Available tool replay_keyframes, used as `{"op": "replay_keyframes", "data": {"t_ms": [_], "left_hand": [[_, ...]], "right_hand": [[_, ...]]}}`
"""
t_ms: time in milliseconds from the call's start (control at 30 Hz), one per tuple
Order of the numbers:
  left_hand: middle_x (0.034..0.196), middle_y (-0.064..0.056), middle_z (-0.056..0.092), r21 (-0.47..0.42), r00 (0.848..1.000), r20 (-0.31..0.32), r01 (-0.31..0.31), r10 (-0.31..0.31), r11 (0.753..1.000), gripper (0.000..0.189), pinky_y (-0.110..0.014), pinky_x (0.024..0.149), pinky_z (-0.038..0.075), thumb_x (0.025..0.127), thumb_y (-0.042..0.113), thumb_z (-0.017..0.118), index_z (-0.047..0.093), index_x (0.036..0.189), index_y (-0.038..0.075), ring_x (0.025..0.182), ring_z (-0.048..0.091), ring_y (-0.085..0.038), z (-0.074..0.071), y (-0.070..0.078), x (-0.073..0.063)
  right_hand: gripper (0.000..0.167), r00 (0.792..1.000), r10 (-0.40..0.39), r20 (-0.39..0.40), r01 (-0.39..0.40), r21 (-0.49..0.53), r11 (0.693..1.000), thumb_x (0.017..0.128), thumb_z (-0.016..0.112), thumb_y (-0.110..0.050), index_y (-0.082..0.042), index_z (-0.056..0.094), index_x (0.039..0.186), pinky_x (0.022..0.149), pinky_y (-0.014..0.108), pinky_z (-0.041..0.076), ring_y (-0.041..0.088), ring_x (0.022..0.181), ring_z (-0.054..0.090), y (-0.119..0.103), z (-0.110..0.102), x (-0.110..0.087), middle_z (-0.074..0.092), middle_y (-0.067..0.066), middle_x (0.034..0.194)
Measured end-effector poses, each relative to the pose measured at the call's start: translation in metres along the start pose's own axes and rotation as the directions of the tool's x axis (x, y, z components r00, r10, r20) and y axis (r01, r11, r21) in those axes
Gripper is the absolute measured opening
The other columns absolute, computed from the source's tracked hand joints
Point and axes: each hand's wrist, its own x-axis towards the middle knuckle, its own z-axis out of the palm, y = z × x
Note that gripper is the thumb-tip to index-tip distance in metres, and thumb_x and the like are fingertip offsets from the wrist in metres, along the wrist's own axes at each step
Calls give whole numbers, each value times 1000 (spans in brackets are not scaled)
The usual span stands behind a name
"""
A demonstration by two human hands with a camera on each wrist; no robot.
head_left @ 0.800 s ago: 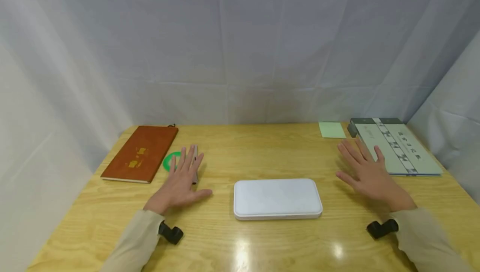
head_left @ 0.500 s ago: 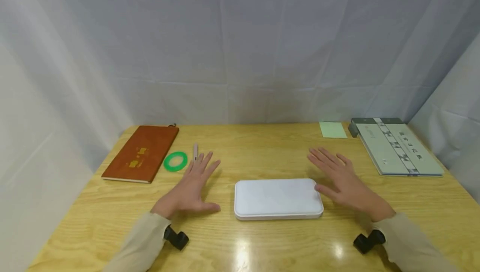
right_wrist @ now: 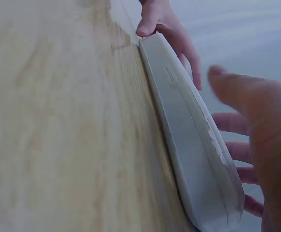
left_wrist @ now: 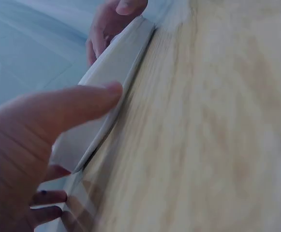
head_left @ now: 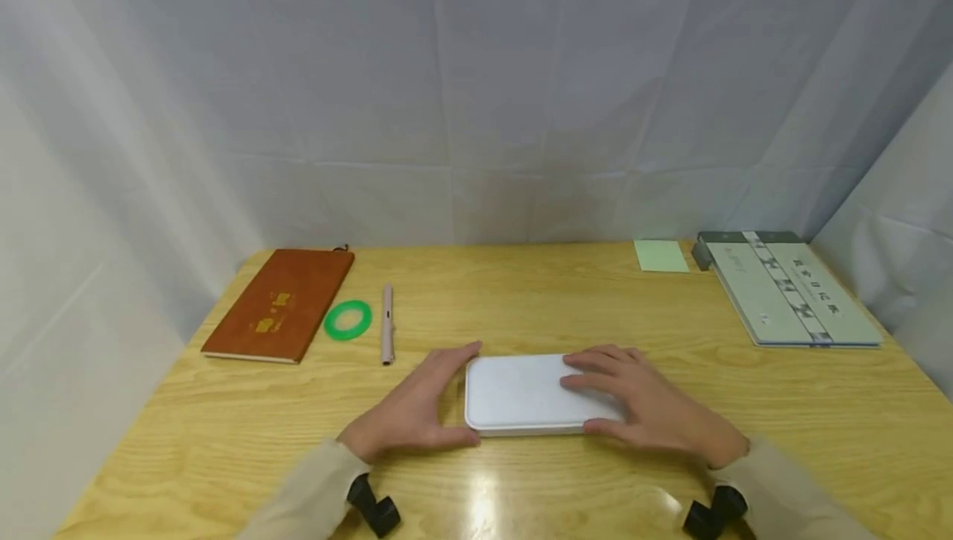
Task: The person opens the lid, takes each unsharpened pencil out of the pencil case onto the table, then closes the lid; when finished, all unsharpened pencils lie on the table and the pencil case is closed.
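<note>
A flat white case [head_left: 514,395] with rounded corners lies on the wooden table in the head view. Its long side shows a seam and a small slot in the right wrist view. At the case's left end is my left hand [head_left: 424,408], thumb by the front corner and fingers by the back corner. My right hand [head_left: 644,403] spans the right half of the case, fingers spread over its top and thumb at the front edge. In the right wrist view the right thumb [right_wrist: 242,89] stands off the case's side, and the right fingers are partly behind it.
To the left lie a brown notebook [head_left: 283,304], a green tape ring [head_left: 347,321] and a pale pink pen [head_left: 387,325]. At the back right are a light green sticky note pad [head_left: 661,256] and a pale green book [head_left: 792,292]. A white curtain [head_left: 476,93] hangs behind.
Both hands have moved inward and toward the person, from either side of the table to the two ends of the white case. The pen and tape ring are uncovered. The case has stayed put.
</note>
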Motion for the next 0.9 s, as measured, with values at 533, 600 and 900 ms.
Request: {"op": "replay_keyframes", "data": {"t_ms": [533,600,900], "left_hand": [[129,-4,55,-77,975,-175,129,-140,989,80,-42,99,47,68,46,83,50,133,11,118,53,-20,15,2,3],[125,-3,56,-110,970,-200,119,-139,987,72,-38,94,50,73,43,80,52,132,12,112,54,-17,17,2,3],[99,2,53,-183,962,-243,78,-122,980,56,-22,74,39,87,35,67,53,134,9,86,42,-13,26,10,7]], "right_hand": [[42,991,-84,-108,79,-53,995,89,65,-42,-21,63,125,89,51,47,23,119,53,1,3,4,59,2,132],[37,981,-114,-155,105,-63,992,92,60,-40,-17,65,122,86,49,49,23,114,56,2,2,8,62,3,127],[41,953,-161,-257,133,-121,984,98,48,-45,-12,68,112,76,40,55,19,96,63,-3,-1,20,68,3,108]]}}
